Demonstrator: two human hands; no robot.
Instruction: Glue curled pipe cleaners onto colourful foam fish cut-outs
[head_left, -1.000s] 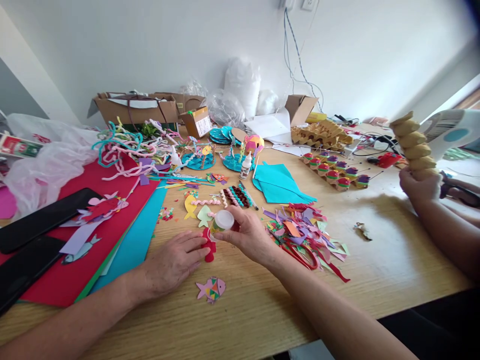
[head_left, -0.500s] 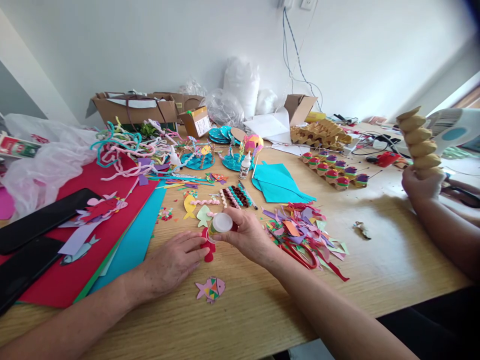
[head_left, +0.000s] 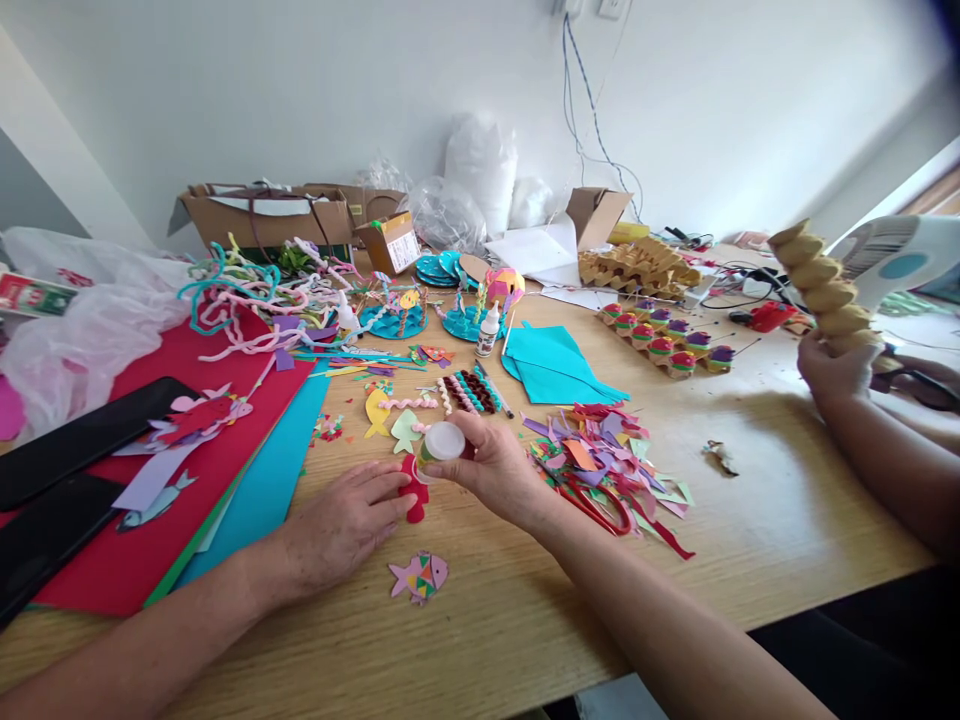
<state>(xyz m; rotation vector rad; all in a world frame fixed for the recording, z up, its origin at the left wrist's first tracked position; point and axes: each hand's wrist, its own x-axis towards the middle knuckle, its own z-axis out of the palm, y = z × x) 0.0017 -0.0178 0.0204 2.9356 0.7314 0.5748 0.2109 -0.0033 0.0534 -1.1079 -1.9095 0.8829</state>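
My right hand [head_left: 499, 470] grips a glue stick [head_left: 444, 442] by its sides, its round whitish end turned up toward me. It is tilted over a red paper fish [head_left: 415, 505], whose middle is partly hidden beneath it. The outstretched fingers of my left hand [head_left: 349, 525] rest at the red fish's left edge on the table. Just behind the glue stick lie a pale green paper fish [head_left: 406, 430] and a yellow one [head_left: 376, 413]. Nearer to me is a pink fish [head_left: 420, 577] with coloured triangles on it.
Paper scraps [head_left: 585, 450] surround red-handled scissors [head_left: 600, 505] on the right. Coloured sheets [head_left: 247, 510] lie left under black phones [head_left: 97, 440]. A glue bottle [head_left: 489, 332] stands behind. At right, a co-worker's hands [head_left: 836, 375] hold stacked egg-carton cups [head_left: 825, 285] and dark-handled scissors [head_left: 934, 390].
My hands, the glue stick and the red fish look almost unmoved. At right, the co-worker's egg-carton stack has tilted further to the left. The view has shifted slightly.
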